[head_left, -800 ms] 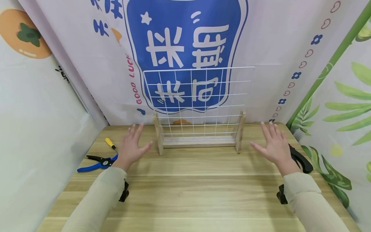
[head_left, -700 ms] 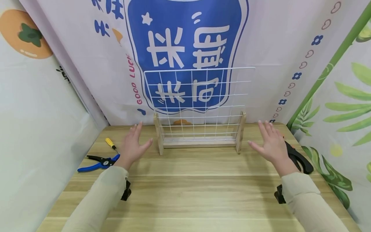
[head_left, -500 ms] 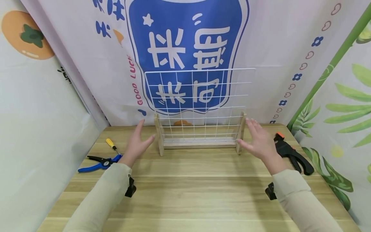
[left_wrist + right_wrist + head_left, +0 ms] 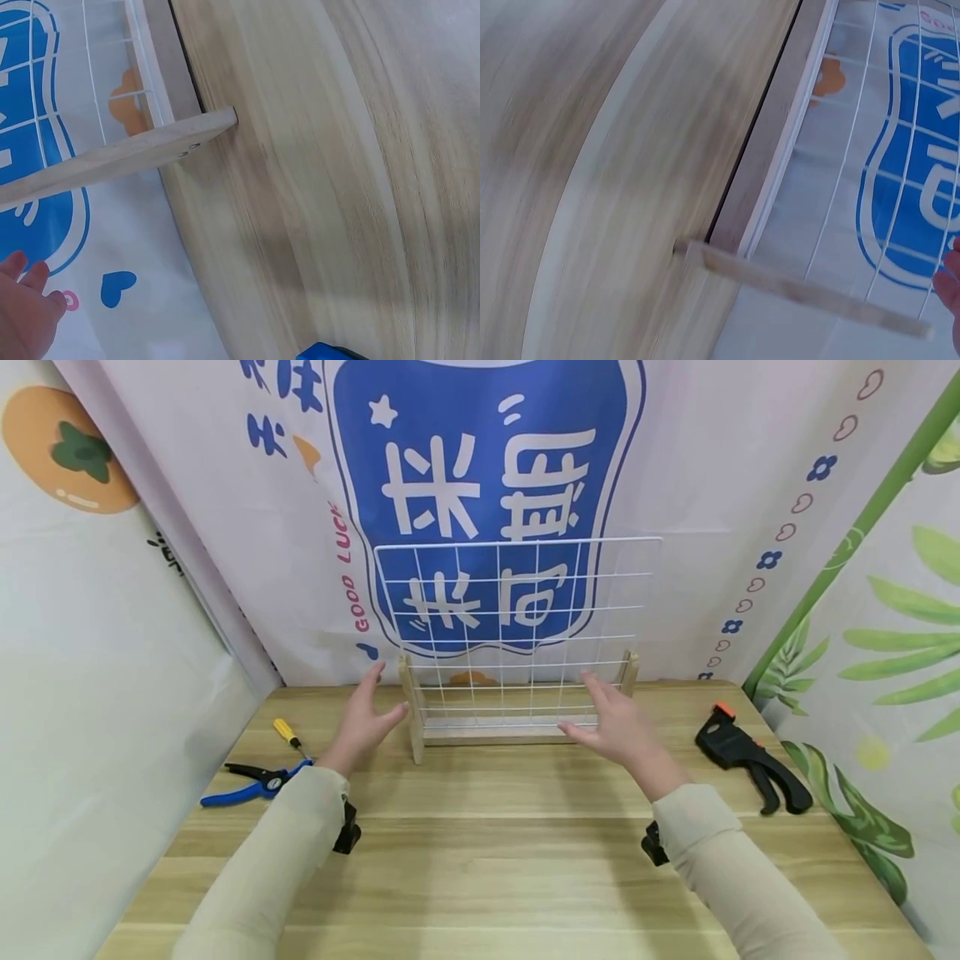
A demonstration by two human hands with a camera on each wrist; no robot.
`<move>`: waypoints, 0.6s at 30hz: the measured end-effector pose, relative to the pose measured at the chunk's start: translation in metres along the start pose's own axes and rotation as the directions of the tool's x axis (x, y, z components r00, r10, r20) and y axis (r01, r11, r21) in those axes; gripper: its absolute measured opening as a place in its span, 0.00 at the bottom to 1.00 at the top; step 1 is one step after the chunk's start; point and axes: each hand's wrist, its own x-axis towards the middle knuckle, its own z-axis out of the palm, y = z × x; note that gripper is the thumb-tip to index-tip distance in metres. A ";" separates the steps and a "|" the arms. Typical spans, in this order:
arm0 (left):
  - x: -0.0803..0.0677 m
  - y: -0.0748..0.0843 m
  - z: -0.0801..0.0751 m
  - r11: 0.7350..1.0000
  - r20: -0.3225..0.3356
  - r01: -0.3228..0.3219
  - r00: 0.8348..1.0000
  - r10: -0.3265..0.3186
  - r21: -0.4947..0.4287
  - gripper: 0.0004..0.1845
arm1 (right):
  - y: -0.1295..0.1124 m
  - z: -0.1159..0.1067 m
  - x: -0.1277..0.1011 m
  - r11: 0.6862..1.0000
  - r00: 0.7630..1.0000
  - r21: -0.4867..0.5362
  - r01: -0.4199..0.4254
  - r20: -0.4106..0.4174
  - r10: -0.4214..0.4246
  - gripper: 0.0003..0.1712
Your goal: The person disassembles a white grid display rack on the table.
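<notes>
**A:** What lies at the far left of the wooden table [image 4: 487, 860]?

**B:** A yellow-handled screwdriver [image 4: 287, 734] and, just in front of it, blue-handled pliers [image 4: 255, 781].

**A:** And the hands?

**B:** The left hand [image 4: 363, 720] hovers with fingers straight and spread, holding nothing, just beside the left wooden post of the rack. The white wire grid [image 4: 517, 618] stands upright in its wooden base [image 4: 487, 735] at the back of the table, against the printed backdrop [image 4: 480, 460]. The right hand [image 4: 615, 727] is also spread wide and empty, in front of the grid's right part; I cannot tell whether it touches.

**A:** Further right?

**B:** A black clamp [image 4: 750, 756] with an orange tip, well apart from the hand.
</notes>
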 end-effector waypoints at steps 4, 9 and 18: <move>0.005 -0.002 0.002 1.000 0.003 -0.004 1.000 0.004 0.026 0.45 | -0.008 0.007 0.006 1.000 1.000 0.007 0.006 0.013 -0.006 0.52; 0.008 -0.002 0.004 0.999 0.007 -0.003 1.000 0.002 0.036 0.46 | -0.018 0.013 0.014 1.000 1.000 0.005 0.020 0.013 -0.020 0.51; 0.019 0.004 0.005 0.996 0.015 -0.049 0.999 0.048 0.071 0.46 | -0.029 0.028 0.026 1.000 1.000 0.002 -0.001 -0.002 0.001 0.49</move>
